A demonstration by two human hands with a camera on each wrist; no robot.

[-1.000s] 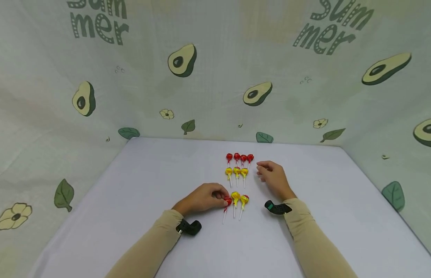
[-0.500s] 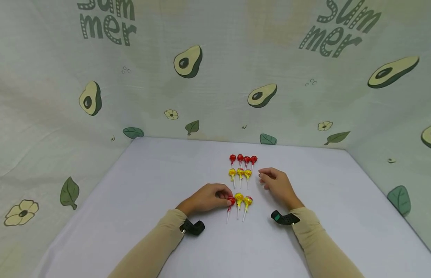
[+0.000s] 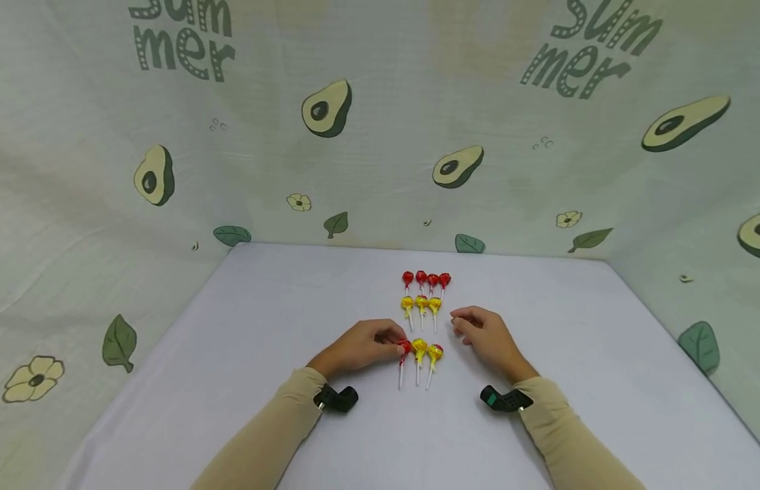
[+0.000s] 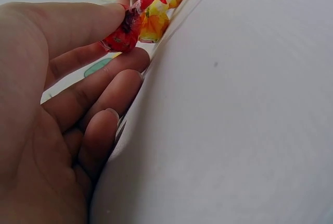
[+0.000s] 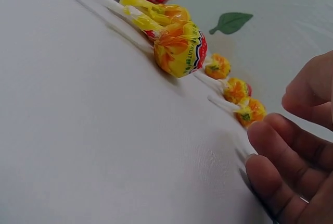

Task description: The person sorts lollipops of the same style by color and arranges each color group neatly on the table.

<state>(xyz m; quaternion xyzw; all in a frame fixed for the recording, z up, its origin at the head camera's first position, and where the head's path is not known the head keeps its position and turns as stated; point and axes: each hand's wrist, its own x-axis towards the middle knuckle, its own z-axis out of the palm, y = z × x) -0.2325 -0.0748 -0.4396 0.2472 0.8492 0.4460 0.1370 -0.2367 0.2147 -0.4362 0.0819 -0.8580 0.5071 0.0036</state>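
**Colours and patterns**

Table (image 3: 263,381): plain pale lilac-white cloth. Backdrop (image 3: 380,156): pale green, printed with avocado halves, green leaves, cream flowers and grey "Summer" lettering. Sleeves (image 3: 263,435): plain tan. Wrist cameras (image 3: 336,398): black. Far lollipops (image 3: 425,279): four red. Middle row (image 3: 421,303): three yellow-orange. Near row: one red lollipop (image 3: 404,348), two yellow (image 3: 427,351) with red marks. Sticks: white.

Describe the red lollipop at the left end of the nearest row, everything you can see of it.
The red lollipop has a round head in shiny red wrapper with dark markings and a thin white stick pointing toward the person. It lies flat on the white table, leftmost in the nearest row, beside two yellow lollipops. The left hand pinches its head between thumb and fingertips; the right hand stays clear of it.
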